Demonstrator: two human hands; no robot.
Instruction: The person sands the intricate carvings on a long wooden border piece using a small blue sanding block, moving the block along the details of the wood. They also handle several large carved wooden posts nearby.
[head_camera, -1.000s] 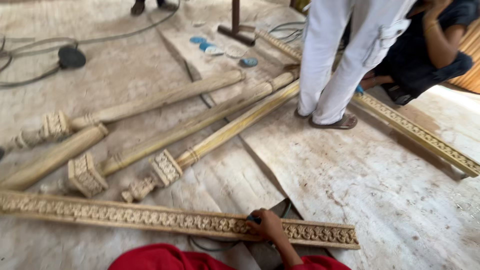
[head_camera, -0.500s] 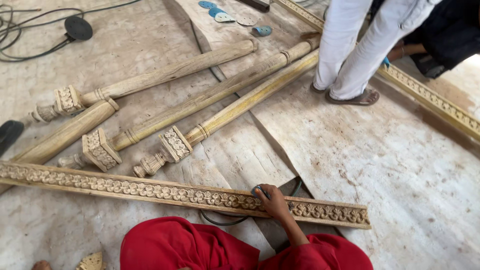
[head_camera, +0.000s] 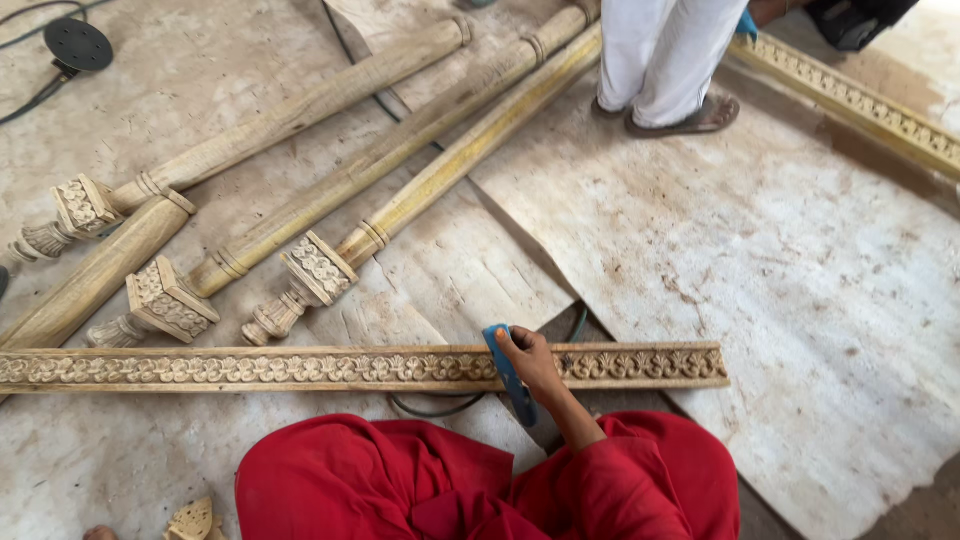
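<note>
A long carved wooden moulding (head_camera: 250, 368) lies flat across the floor in front of my red-clothed lap (head_camera: 400, 480). My right hand (head_camera: 532, 362) rests on its top, about three quarters of the way to its right end. The hand is closed around a narrow blue flat tool (head_camera: 519, 398) that lies across the moulding. My left hand is out of sight.
Several long turned posts with carved square ends (head_camera: 320, 268) lie diagonally beyond the moulding. A person in white trousers and sandals (head_camera: 662, 60) stands at the top, beside a second carved moulding (head_camera: 860, 100). A black corded disc tool (head_camera: 78, 45) sits top left. A cable (head_camera: 430, 408) runs under the moulding.
The view has tipped down and closer, so the posts and the standing person sit higher in frame. My right hand stays on the moulding, and the blue tool now shows clearly.
</note>
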